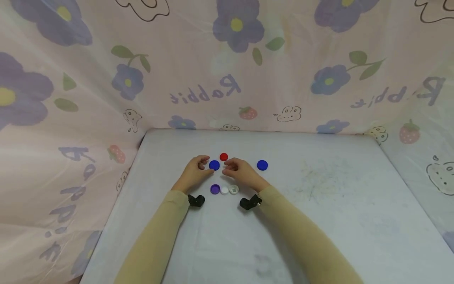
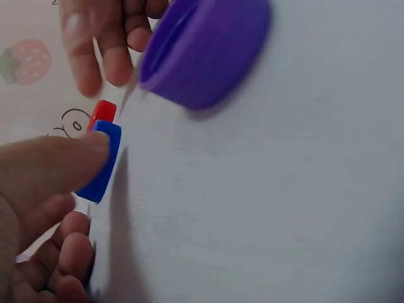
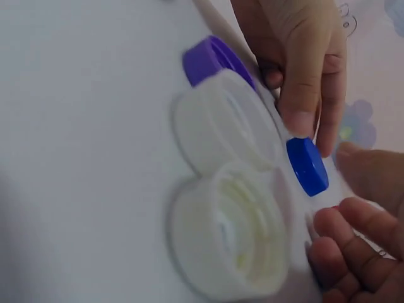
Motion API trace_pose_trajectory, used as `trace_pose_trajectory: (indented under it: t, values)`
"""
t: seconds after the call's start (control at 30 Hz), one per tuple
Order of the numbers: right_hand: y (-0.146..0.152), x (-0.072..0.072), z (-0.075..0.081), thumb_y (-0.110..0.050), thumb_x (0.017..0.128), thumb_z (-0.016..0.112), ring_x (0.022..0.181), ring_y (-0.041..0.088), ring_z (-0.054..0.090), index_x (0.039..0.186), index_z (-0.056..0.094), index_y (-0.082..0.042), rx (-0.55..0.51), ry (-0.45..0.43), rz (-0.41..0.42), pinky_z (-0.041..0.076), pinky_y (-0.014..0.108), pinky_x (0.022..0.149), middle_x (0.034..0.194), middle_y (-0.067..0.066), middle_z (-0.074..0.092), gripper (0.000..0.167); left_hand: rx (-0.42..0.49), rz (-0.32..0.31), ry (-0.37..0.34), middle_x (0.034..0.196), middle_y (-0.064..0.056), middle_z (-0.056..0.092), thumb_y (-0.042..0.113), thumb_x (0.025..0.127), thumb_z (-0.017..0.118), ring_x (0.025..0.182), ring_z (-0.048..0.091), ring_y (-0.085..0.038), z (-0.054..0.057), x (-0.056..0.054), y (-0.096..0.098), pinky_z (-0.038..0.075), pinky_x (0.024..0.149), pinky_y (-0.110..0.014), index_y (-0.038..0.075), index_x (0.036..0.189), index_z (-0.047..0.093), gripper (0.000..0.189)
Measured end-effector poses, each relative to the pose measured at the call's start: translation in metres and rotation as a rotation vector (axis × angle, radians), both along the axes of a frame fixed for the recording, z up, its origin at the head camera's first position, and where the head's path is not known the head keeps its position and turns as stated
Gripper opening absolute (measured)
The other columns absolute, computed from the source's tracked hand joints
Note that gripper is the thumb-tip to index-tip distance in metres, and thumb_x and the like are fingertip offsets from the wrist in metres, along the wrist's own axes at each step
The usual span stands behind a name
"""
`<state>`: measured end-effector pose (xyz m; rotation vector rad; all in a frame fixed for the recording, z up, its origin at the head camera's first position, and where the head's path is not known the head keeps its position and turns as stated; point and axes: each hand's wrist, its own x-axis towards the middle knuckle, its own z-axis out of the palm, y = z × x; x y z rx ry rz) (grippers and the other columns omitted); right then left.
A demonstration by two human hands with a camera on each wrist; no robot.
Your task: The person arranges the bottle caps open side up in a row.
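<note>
My left hand (image 1: 193, 173) is beside a round blue cap (image 1: 214, 165) that lies on the white tabletop. Its thumb is at the cap's near edge, in front of part of the blue cap (image 2: 104, 180) in the left wrist view. The fingers stand apart from the thumb on the far left side; whether they touch the cap is unclear. Across from it, my right hand (image 1: 242, 172) has its fingers loosely bent, with no object between them. A smaller red cap (image 1: 224, 157) lies just beyond, between the two hands.
Nearer the body, a purple cap (image 1: 215, 189), a white cap (image 1: 224, 190) and an off-white cap (image 1: 234, 189) lie in a row, hollow sides up. A second blue cap (image 1: 262, 165) lies right of my right hand. Patterned cloth (image 1: 269, 83) encloses the table's back and sides.
</note>
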<state>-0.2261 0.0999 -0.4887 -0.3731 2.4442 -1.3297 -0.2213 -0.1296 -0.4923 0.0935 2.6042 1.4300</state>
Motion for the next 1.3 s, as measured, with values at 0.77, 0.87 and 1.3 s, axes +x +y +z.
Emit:
trace_pose_trajectory:
  t: [0.77,0.87,1.3]
  values:
    - [-0.006,-0.008,0.000,-0.037,0.088,0.071,0.098,0.019,0.050,0.133,0.058,-0.018,0.094,-0.042,0.090,0.042,0.032,0.085,0.108,-0.005,0.059,0.051,-0.116,-0.073,-0.002,0.118,-0.005,0.051,0.025,0.085,0.076,0.100,0.047,-0.024,-0.003,-0.008,0.005,0.041,0.088,-0.039,0.015,0.122,0.062,0.041]
    - [-0.006,-0.008,-0.001,-0.037,0.088,0.071,0.098,0.019,0.050,0.134,0.058,-0.018,0.091,-0.042,0.091,0.042,0.033,0.084,0.108,-0.004,0.059,0.051,-0.107,-0.079,0.005,0.118,-0.005,0.053,0.025,0.085,0.076,0.101,0.048,-0.024,-0.004,-0.008,0.005,0.041,0.088,-0.039,0.015,0.123,0.062,0.042]
    - [-0.003,-0.007,-0.006,-0.037,0.089,0.069,0.100,0.018,0.052,0.129,0.060,-0.022,0.042,-0.031,0.072,0.043,0.033,0.087,0.108,-0.007,0.061,0.044,0.029,-0.122,0.002,0.112,0.003,0.062,0.029,0.085,0.076,0.099,0.046,-0.023,-0.007,-0.008,-0.001,0.037,0.083,-0.038,0.020,0.124,0.063,0.042]
